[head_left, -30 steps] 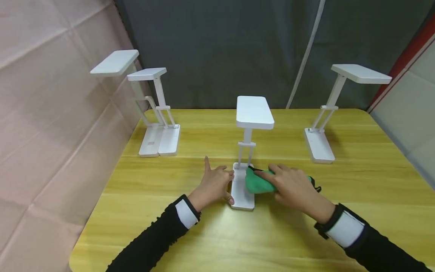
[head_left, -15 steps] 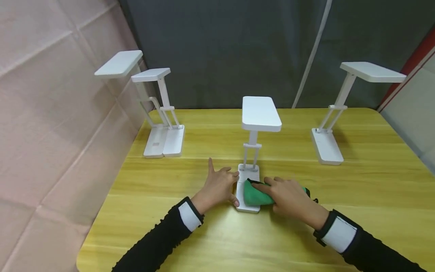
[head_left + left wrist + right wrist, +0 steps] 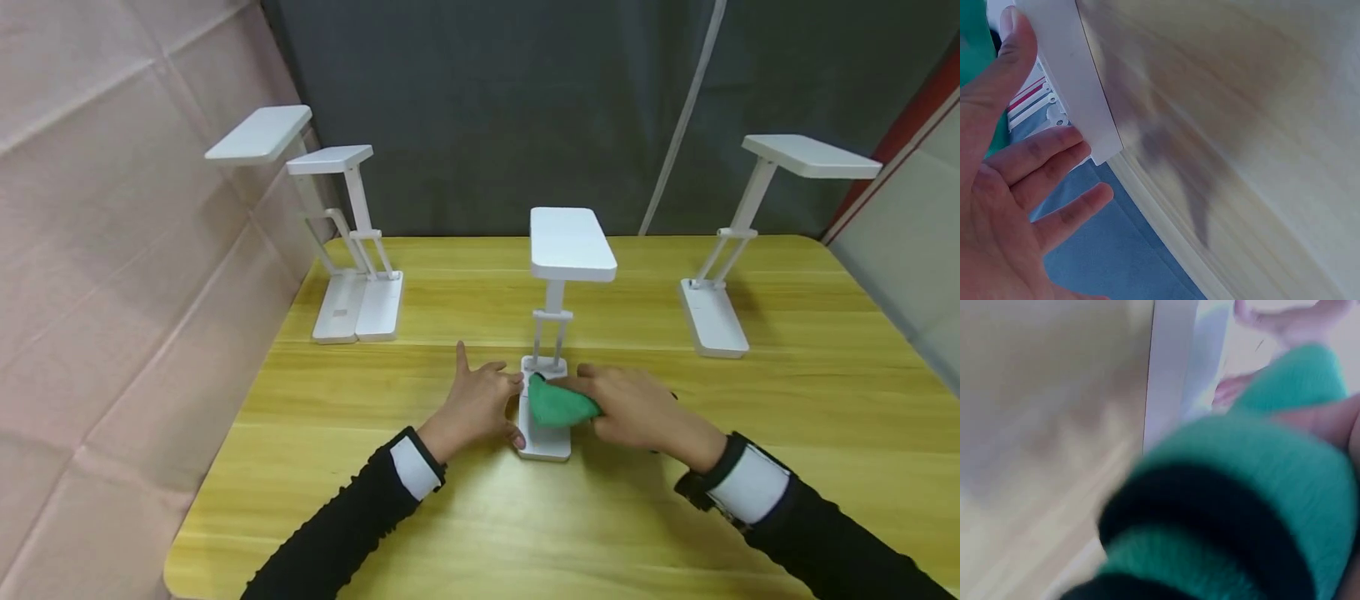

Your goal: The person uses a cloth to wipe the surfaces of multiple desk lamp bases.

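Note:
A white folding desk lamp (image 3: 572, 243) stands upright at the middle of the table, its flat head raised over a slim base (image 3: 544, 442). My left hand (image 3: 477, 410) rests against the base's left edge, thumb near the front end. In the left wrist view its fingers (image 3: 1038, 153) are extended and spread, touching the base's side. My right hand (image 3: 641, 415) grips a green cloth (image 3: 558, 406) with black edging and presses it on top of the base. In the right wrist view the cloth (image 3: 1260, 456) is bunched and blurred, hiding most of the base.
Two more white lamps (image 3: 330, 159) (image 3: 258, 137) stand side by side at the back left of the wooden table (image 3: 450, 533). Another lamp (image 3: 716, 321) is at the back right. A dark curtain (image 3: 480, 117) hangs behind, and a pale pink cloth wall (image 3: 112, 250) runs along the left.
The right hand has slid the cloth along the base, first toward the near end, then back away and leftward. The left hand stays at the base's edge. The view shifts slightly.

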Motion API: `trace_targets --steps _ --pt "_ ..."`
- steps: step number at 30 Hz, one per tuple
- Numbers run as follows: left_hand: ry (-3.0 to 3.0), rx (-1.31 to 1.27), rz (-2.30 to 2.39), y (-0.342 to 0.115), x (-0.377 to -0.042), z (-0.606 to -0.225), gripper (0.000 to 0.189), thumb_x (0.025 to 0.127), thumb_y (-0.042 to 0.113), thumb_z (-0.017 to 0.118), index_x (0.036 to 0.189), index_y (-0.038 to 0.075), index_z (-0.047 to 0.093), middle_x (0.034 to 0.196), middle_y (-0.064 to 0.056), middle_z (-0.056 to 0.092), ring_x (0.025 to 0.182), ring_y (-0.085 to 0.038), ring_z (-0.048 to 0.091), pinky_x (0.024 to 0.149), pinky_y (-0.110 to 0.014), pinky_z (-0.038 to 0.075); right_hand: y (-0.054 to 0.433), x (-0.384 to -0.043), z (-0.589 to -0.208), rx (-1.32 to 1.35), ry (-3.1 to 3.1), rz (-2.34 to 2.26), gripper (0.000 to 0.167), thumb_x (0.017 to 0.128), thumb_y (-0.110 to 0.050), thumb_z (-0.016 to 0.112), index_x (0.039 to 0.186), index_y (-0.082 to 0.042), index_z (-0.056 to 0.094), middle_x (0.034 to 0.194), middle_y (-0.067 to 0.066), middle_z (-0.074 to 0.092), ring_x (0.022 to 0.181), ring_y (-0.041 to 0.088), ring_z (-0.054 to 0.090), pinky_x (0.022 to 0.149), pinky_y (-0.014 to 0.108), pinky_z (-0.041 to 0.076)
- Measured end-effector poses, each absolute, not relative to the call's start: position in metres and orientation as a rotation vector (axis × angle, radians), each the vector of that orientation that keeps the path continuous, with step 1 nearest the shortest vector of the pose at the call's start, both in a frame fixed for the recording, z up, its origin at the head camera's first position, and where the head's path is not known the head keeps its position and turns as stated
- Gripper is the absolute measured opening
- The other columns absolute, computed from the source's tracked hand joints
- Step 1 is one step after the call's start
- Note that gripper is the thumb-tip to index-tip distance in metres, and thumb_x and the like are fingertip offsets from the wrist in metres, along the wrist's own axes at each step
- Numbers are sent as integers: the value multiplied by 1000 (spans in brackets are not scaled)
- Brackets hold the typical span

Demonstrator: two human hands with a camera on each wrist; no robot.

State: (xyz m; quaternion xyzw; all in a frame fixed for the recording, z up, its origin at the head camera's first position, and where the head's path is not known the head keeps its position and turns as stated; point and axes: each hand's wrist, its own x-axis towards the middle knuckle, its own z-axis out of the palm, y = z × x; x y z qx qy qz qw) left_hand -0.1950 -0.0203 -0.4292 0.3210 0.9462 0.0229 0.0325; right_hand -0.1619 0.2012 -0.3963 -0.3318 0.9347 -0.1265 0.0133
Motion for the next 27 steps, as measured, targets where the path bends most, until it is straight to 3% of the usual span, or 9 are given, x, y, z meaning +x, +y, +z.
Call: trace_targets --steps 2,7,10,14,19,22,27 --pt "2910 978 110 -21 -195 -431 65 51 63 80 98 17 75 115 6 67 127 -25 48 100 -75 6 192 -174 -400 -1015 3036 -294 58 70 -1 65 125 -17 65 84 1 57 60 12 47 42 25 33" --pt "2917 973 163 -23 -192 -438 57 51 64 80 85 18 74 100 2 71 124 -25 50 100 -75 9 174 -181 -423 -1069 3198 -2 55 69 -10 71 123 -14 66 94 12 64 61 22 57 36 26 34" --pt "2916 1003 206 -25 -193 -439 65 53 62 81 99 17 74 113 -1 68 121 -25 53 102 -71 16 172 -177 -429 -1133 3208 82 54 69 -14 73 122 -14 66 96 12 64 62 24 58 36 27 37" --pt "2848 1052 348 -26 -194 -439 74 59 48 86 120 12 67 126 -5 62 120 -27 54 105 -52 33 176 -166 -427 -1246 3165 96 58 64 -16 78 121 -16 67 96 10 63 65 24 59 40 31 41" --pt "2811 1082 366 -26 -194 -437 64 69 26 86 126 7 63 133 -9 55 123 -30 51 99 -39 43 182 -145 -421 -1337 3035 40 60 61 -8 74 120 -20 68 94 5 63 67 22 58 42 30 42" --pt "2837 1091 262 -26 -194 -435 67 70 35 84 127 8 62 134 -6 55 122 -28 52 99 -45 43 185 -134 -418 -1342 2934 -26 63 62 -4 71 121 -24 67 95 2 63 69 18 57 43 27 39" --pt "2846 1074 159 -25 -192 -430 83 62 56 80 128 10 61 135 -2 55 124 -27 51 98 -56 39 194 -125 -408 -1284 2753 -254 69 60 4 62 122 -27 67 95 -3 61 69 8 50 46 22 35"
